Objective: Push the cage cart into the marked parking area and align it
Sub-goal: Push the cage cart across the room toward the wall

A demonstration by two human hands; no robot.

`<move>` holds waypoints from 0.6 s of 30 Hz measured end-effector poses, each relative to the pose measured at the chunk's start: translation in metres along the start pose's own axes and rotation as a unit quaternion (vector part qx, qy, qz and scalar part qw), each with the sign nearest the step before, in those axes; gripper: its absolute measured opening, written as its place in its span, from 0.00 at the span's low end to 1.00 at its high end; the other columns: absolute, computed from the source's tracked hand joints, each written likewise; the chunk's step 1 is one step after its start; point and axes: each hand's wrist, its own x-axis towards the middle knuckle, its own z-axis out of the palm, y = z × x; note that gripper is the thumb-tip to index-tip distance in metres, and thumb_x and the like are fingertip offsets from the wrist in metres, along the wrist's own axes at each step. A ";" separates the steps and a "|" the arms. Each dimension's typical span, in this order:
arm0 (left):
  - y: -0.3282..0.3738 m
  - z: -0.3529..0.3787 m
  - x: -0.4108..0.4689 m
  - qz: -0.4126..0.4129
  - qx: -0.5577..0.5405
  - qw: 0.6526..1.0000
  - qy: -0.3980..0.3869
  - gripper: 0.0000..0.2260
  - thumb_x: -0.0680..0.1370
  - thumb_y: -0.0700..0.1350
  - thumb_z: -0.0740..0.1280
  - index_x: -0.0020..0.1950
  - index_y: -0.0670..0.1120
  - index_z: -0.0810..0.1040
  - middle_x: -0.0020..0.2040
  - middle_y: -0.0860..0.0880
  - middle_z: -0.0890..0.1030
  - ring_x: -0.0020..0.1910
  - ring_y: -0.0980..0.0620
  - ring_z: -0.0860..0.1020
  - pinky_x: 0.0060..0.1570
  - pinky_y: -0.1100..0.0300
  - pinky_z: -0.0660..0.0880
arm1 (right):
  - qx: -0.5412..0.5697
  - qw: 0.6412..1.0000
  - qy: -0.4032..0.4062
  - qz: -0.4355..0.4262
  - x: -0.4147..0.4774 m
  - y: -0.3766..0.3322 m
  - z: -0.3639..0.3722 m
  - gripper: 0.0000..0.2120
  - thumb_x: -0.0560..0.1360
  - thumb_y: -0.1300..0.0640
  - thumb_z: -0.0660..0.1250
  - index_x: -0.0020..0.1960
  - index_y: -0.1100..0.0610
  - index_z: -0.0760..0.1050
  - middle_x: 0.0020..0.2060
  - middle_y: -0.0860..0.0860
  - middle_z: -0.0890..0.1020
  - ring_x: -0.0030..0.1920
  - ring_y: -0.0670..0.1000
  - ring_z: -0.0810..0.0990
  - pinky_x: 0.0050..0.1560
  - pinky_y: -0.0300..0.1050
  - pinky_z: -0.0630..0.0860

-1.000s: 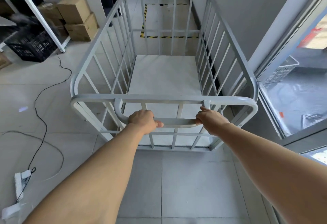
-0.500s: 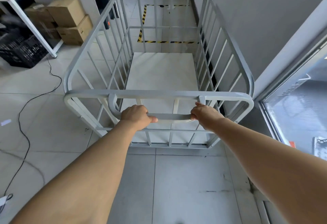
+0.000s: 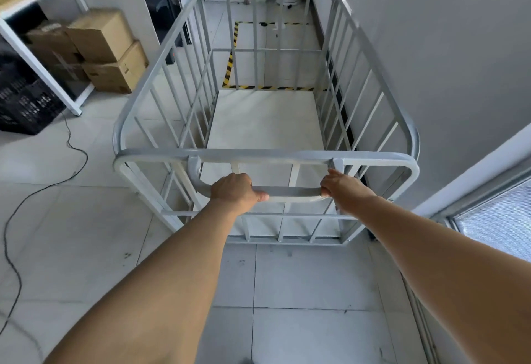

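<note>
pushing the cage cart [image 3: 267,122] toward the taped bay [image 3: 230,61]

my left hand [image 3: 234,191] and right hand [image 3: 343,189] clench its handle [image 3: 290,193]; cart mid-frame, short of the tape, close to the right wall [image 3: 445,47], which it could scrape.

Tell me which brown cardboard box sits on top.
The larger brown cardboard box, resting on the smaller brown cardboard box beside the white table leg.

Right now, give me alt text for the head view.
Both hands, left and right, grip the handle of an empty grey cart, which faces a floor bay edged with yellow-black tape, beside a wall.
</note>
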 end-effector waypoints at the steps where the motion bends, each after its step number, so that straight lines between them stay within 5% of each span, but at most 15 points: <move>1: 0.001 -0.007 0.016 0.000 -0.001 1.000 0.000 0.19 0.74 0.63 0.66 0.44 0.46 0.75 0.52 0.45 0.81 0.54 0.43 0.78 0.46 0.57 0.69 | 0.003 1.000 0.007 0.006 0.014 0.000 -0.007 0.14 0.76 0.70 0.59 0.55 0.56 0.76 0.71 0.57 0.69 0.71 0.56 0.70 0.64 0.52 0.73; 5: 0.003 -0.030 0.071 -0.009 -0.009 1.000 -0.006 0.19 0.74 0.62 0.66 0.43 0.46 0.73 0.51 0.45 0.81 0.53 0.43 0.79 0.45 0.57 0.70 | -0.005 1.000 0.001 0.021 0.066 0.000 -0.032 0.15 0.77 0.69 0.60 0.58 0.56 0.76 0.70 0.55 0.71 0.74 0.53 0.66 0.66 0.49 0.70; 12: -0.006 -0.070 0.162 -0.025 -0.044 0.999 -0.012 0.20 0.74 0.61 0.68 0.49 0.43 0.80 0.49 0.45 0.81 0.51 0.43 0.79 0.47 0.55 0.73 | -0.004 0.999 -0.003 0.032 0.151 -0.006 -0.074 0.16 0.78 0.67 0.59 0.63 0.55 0.75 0.77 0.56 0.59 0.71 0.59 0.70 0.68 0.51 0.69; 18: -0.014 -0.105 0.232 -0.037 -0.055 0.998 -0.015 0.19 0.73 0.59 0.69 0.44 0.43 0.78 0.42 0.47 0.78 0.43 0.45 0.77 0.39 0.59 0.67 | 0.013 1.000 0.012 -0.001 0.223 -0.004 -0.095 0.15 0.79 0.68 0.56 0.62 0.60 0.75 0.71 0.57 0.70 0.77 0.52 0.59 0.72 0.51 0.65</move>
